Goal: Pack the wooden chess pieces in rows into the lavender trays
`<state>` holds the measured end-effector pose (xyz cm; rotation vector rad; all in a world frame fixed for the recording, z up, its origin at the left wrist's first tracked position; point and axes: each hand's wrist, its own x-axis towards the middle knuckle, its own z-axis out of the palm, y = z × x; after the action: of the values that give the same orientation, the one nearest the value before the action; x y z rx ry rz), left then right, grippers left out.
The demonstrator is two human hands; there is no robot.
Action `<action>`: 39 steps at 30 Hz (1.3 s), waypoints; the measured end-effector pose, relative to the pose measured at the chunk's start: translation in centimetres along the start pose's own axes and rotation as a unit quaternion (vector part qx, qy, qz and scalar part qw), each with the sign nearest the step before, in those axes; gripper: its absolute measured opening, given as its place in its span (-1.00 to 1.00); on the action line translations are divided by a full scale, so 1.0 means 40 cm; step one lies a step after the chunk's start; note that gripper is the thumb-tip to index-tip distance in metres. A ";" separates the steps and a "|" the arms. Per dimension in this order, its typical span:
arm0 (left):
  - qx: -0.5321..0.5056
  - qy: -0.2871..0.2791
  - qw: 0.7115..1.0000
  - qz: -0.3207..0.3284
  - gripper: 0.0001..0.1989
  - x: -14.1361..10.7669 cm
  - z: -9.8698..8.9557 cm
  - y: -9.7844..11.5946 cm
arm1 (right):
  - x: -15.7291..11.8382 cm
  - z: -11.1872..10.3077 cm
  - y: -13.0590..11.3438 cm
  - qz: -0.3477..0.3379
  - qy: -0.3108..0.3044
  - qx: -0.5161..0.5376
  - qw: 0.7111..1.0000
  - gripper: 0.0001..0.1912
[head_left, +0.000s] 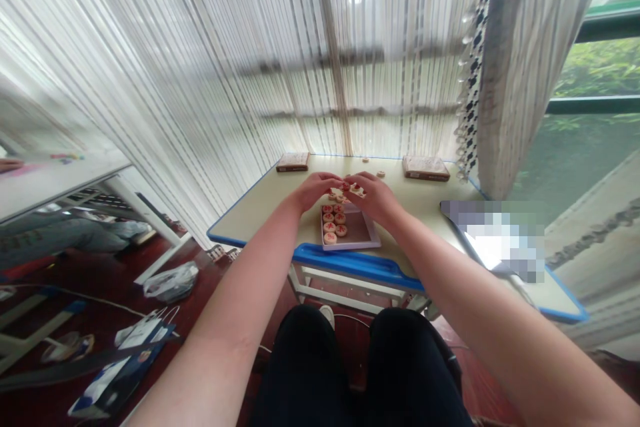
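Note:
My left hand (318,189) reaches in from the left with bent fingers, its tips meeting a round wooden xiangqi piece (346,186) with a red character. From the other side, my right hand (374,195) curls over the same spot, fingertips on pieces there; its fingers partly hide them. Several loose pieces lie under and between both hands, just beyond a shallow open white box (376,240). Inside that box, xiangqi pieces (330,238) with red characters stand in two columns along the left side. The bare box floor (357,230) shows on the right.
Two brown flat boxes rest at the back of the blue-edged table (250,220): one left (293,161), one right (426,168). Two loose pieces (381,174) lie near the back edge. A blurred-out object (495,240) is on the right. String curtains hang behind; bags (171,281) lie on the floor.

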<state>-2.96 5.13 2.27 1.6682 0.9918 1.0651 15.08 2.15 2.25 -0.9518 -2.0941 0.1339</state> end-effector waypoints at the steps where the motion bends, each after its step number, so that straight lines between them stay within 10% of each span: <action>1: 0.006 0.003 1.000 -0.002 -0.72 -0.004 0.001 0.003 | 0.000 -0.004 -0.005 -0.004 -0.007 -0.008 1.000 -0.70; 6: 0.088 0.026 0.996 -0.005 -0.68 -0.011 -0.003 -0.005 | 0.001 -0.022 -0.017 0.005 -0.025 -0.069 0.997 -0.71; 11: 0.315 0.298 0.901 0.029 -0.60 -0.003 -0.023 -0.053 | -0.009 -0.059 -0.042 0.015 -0.080 -0.033 0.996 -0.72; 22: 0.390 0.298 0.871 0.032 -0.71 0.002 -0.038 -0.079 | -0.034 -0.106 -0.056 0.023 -0.320 -0.090 0.943 -0.81; 39: 0.404 0.279 0.871 0.019 -0.75 0.013 -0.041 -0.092 | -0.038 -0.082 -0.079 -0.024 -0.271 -0.099 0.957 -0.77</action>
<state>-4.91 7.07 -0.71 2.0613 1.9984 1.2871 16.16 -1.80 4.70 -1.0681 -2.6747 0.1773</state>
